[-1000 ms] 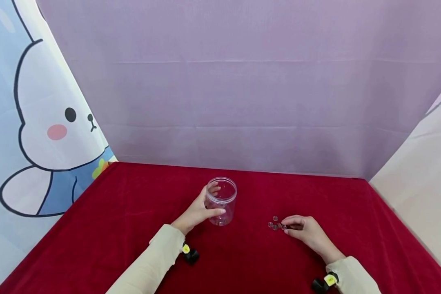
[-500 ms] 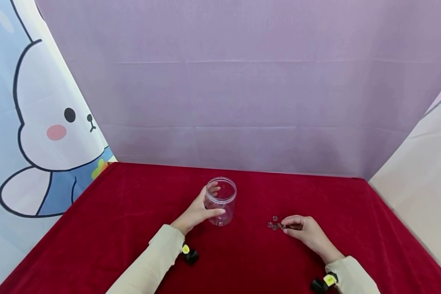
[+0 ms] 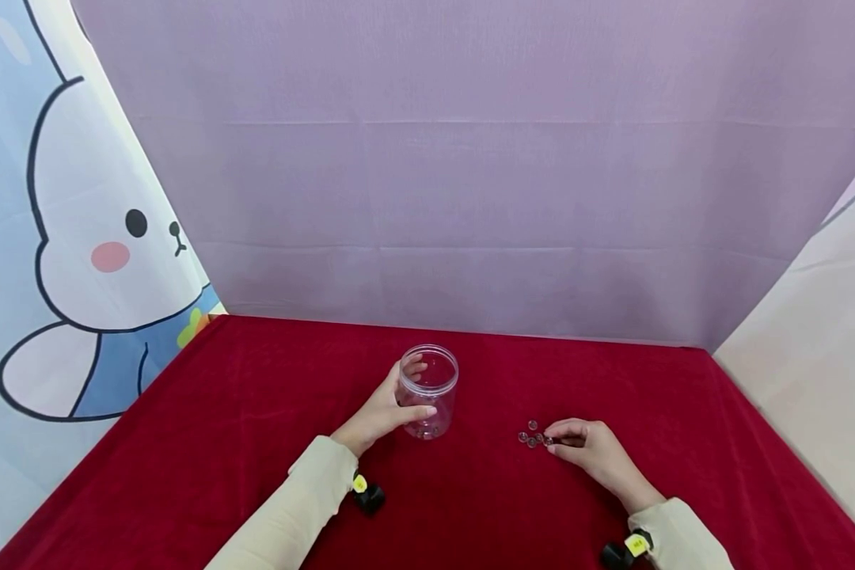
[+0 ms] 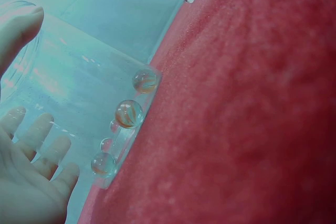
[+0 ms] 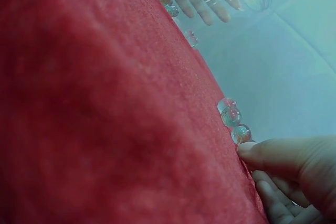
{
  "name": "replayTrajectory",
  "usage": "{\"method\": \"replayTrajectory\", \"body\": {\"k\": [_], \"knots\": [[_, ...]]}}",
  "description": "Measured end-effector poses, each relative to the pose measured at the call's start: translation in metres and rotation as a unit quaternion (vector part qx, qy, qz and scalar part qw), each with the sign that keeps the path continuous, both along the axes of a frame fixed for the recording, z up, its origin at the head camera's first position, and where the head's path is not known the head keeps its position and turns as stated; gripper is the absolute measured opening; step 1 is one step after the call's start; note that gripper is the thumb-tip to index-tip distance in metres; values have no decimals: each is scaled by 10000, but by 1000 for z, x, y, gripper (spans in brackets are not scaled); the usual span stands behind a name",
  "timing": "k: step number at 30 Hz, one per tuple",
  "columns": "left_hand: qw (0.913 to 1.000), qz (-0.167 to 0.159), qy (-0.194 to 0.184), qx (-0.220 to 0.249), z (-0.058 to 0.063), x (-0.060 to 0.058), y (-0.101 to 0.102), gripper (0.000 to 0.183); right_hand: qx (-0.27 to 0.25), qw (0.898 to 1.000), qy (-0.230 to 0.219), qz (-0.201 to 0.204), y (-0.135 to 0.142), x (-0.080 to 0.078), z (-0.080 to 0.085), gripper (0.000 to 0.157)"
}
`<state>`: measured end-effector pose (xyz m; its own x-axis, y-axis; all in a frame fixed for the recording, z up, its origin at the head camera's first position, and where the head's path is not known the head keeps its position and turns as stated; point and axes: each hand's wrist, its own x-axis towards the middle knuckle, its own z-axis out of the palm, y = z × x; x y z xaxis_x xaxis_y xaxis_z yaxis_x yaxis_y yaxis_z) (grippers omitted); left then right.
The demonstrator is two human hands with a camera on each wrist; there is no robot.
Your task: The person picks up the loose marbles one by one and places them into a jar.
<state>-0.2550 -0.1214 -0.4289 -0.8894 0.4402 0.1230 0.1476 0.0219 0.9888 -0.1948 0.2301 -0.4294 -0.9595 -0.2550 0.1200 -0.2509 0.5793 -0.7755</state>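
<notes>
In the head view my left hand (image 3: 385, 408) grips a clear plastic jar (image 3: 445, 400) that stands upright and lidless, thumb in front and fingers behind. Several glass marbles (image 4: 128, 114) with orange swirls lie on the jar's bottom in the left wrist view. To the right, my right hand (image 3: 598, 453) rests low by the cloth, thumb and fingertips pinching a clear marble (image 3: 549, 441) at the edge of a small group. The other loose marbles (image 3: 532, 442) lie just left of those fingertips. From the right wrist side, my thumb (image 5: 273, 153) mostly covers the pinched marble.
A red cloth (image 3: 470, 507) covers the table. Behind it hangs a lilac curtain (image 3: 470, 190), and a cartoon-printed curtain (image 3: 78, 237) hangs at the left. A pale curtain (image 3: 819, 340) borders the right side. Each wrist wears a small black camera (image 3: 370, 497).
</notes>
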Motion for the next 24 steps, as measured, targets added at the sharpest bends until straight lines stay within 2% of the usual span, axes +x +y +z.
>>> {"method": "replayTrajectory", "body": {"k": [3, 10, 24], "knots": [[10000, -21, 7, 9, 1, 1, -1, 86, -1, 10000, 3, -12, -1, 2, 1, 17], [9996, -180, -209, -8, 28, 18, -4, 90, -59, 9999, -61, -71, -3, 7, 2, 17], [9995, -210, -212, -52, 28, 19, -3, 84, -296, 9961, -594, -581, -6, 8, 5, 18]]}}
